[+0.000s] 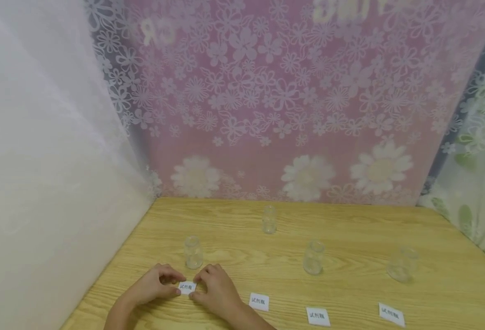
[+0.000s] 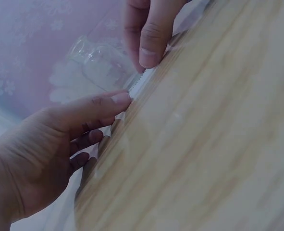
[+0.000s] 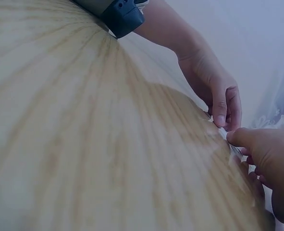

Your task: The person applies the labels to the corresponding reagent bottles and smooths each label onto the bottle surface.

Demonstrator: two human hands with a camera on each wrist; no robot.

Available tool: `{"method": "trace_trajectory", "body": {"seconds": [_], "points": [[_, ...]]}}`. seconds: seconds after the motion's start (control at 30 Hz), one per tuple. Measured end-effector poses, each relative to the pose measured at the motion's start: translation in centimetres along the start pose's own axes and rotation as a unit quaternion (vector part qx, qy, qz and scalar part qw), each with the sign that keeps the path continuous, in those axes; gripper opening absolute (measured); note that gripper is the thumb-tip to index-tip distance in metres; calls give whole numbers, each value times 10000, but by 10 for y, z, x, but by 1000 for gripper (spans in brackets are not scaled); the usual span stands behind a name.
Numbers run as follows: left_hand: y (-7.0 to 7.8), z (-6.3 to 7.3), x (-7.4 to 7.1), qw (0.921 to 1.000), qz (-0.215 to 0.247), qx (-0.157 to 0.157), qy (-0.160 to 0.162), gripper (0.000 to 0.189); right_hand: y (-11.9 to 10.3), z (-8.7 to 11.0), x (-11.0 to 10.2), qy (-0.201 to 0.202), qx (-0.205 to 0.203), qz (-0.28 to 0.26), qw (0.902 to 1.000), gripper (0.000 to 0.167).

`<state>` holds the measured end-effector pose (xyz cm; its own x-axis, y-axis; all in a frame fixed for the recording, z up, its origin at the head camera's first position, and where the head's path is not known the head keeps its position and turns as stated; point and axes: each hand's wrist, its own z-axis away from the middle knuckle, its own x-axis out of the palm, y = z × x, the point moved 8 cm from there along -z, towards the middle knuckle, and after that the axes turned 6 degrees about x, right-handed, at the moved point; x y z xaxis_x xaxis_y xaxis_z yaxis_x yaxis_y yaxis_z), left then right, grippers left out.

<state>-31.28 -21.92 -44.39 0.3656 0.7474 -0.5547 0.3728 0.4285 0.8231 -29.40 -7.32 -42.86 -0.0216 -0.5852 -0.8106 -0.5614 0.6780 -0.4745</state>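
A small white paper card (image 1: 187,287) with three printed characters lies at the table's front left, between both hands. My left hand (image 1: 155,285) pinches its left edge with thumb and fingers. From the other side my right hand (image 1: 219,289) pinches the right edge. In the left wrist view the card (image 2: 139,84) shows as a thin strip low against the tabletop, with the left thumb (image 2: 120,98) at one end. The right wrist view has the card (image 3: 223,132) mostly covered by fingers. Just behind it a clear glass jar (image 1: 193,253) stands upright, touched by neither hand.
Three similar printed cards, a near one (image 1: 259,301), a middle one (image 1: 318,316) and a far right one (image 1: 391,314), lie along the front. More glass jars stand behind: back (image 1: 269,220), centre right (image 1: 314,257), right (image 1: 402,265). A flowered curtain (image 1: 267,114) borders the wooden table (image 1: 349,229).
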Motion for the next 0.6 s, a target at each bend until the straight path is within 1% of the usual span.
{"method": "trace_trajectory", "body": {"seconds": [0.13, 0.23, 0.37, 0.5, 0.6], "points": [[-1, 0, -1, 9997, -203, -110, 30, 28, 0, 0, 1, 217, -198, 125, 9995, 26], [-1, 0, -1, 9998, -169, -100, 47, 28, -1, 0, 0, 339, -259, 145, 9990, 24], [1, -1, -2, 9998, -178, -20, 54, 28, -3, 1, -1, 357, -276, 214, 9988, 22], [1, 0, -2, 9994, -335, -37, 65, 28, -4, 1, 0, 365, -271, 324, 9984, 22], [0, 0, -1, 9994, -321, -77, 57, 28, -5, 1, 0, 391, -266, 398, 9981, 21]]}}
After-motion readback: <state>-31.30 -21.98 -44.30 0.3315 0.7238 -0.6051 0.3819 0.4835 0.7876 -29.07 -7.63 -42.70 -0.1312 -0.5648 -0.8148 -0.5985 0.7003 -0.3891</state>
